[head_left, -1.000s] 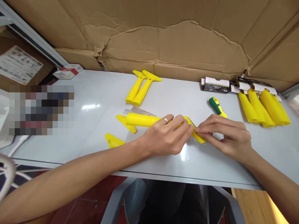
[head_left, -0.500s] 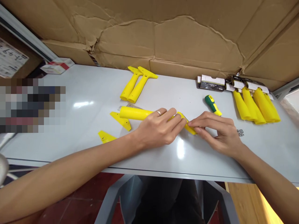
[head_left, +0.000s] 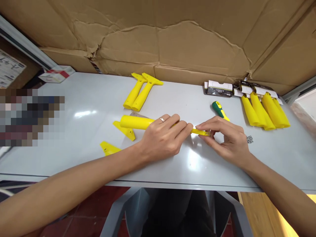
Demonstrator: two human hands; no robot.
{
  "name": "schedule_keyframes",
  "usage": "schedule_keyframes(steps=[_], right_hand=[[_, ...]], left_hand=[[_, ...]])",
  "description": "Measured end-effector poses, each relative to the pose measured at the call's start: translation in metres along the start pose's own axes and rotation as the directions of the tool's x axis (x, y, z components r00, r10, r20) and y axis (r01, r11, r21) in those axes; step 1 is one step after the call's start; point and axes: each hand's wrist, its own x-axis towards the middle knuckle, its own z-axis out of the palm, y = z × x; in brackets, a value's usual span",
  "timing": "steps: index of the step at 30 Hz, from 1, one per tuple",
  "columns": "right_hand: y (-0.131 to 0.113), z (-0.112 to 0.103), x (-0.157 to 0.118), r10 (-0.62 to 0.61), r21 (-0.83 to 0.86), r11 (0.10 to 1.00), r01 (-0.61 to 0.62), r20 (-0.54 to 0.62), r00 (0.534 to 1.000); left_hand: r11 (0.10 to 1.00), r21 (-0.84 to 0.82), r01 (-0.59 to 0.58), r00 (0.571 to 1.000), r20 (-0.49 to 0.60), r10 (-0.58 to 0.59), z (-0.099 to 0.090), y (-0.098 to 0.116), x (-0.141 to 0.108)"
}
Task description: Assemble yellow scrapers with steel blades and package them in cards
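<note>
My left hand [head_left: 164,135], with a ring on one finger, is wrapped round the tube handle of a yellow scraper [head_left: 137,122], just above the table. The scraper's head, seen almost edge-on, points right. My right hand [head_left: 223,136] pinches that head between thumb and fingers; whether a small part is also held there is hidden. Left of my left hand lie a loose yellow head plate [head_left: 125,131] and another yellow plate [head_left: 108,148], partly behind my forearm. A flat metal blade [head_left: 137,114] shows behind the handle.
Two yellow scrapers [head_left: 145,92] lie at the back. A green and yellow screwdriver [head_left: 219,109] and a small pile of screws [head_left: 250,139] are near my right hand. Several yellow handles with black and white cards [head_left: 265,110] lie far right. Cardboard [head_left: 192,49] walls the back.
The scraper has rolled in my left hand, so its head now shows edge-on instead of its face. My right fingers have shifted their pinch along the head. The view has moved slightly.
</note>
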Motion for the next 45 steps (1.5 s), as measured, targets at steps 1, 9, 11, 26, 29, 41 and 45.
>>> schedule_keyframes(steps=[1,9,11,26,29,41,45], right_hand=[[0.000,0.000,0.000,0.009,0.008,1.000,-0.008,-0.010,1.000],[0.000,0.008,-0.004,0.030,0.066,0.998,-0.024,-0.081,0.996],[0.000,0.008,-0.004,0.048,0.100,0.994,-0.039,-0.085,0.995],[-0.001,0.007,-0.005,0.476,0.515,0.761,-0.395,-0.029,0.879],[0.002,0.009,-0.004,0.530,0.540,0.713,-0.447,0.002,0.848],[0.010,0.001,0.007,0.692,0.660,0.345,-0.667,0.301,0.656],[0.009,0.005,0.006,0.713,0.638,0.383,-0.668,0.256,0.653]], left_hand=[[1.000,-0.008,0.002,1.000,0.001,-0.002,-0.001,0.000,0.001],[1.000,-0.007,0.004,1.000,-0.021,-0.004,-0.006,-0.002,0.005],[1.000,-0.001,0.001,1.000,-0.014,-0.001,-0.007,-0.002,0.005],[0.778,-0.453,0.435,0.871,0.431,-0.236,-0.021,0.003,0.009],[0.782,-0.432,0.450,0.854,0.463,-0.235,-0.016,0.002,0.007],[0.710,-0.400,0.580,0.770,0.555,-0.315,-0.016,0.006,0.006],[0.412,-0.466,0.783,0.610,0.708,-0.357,-0.017,0.003,0.010]])
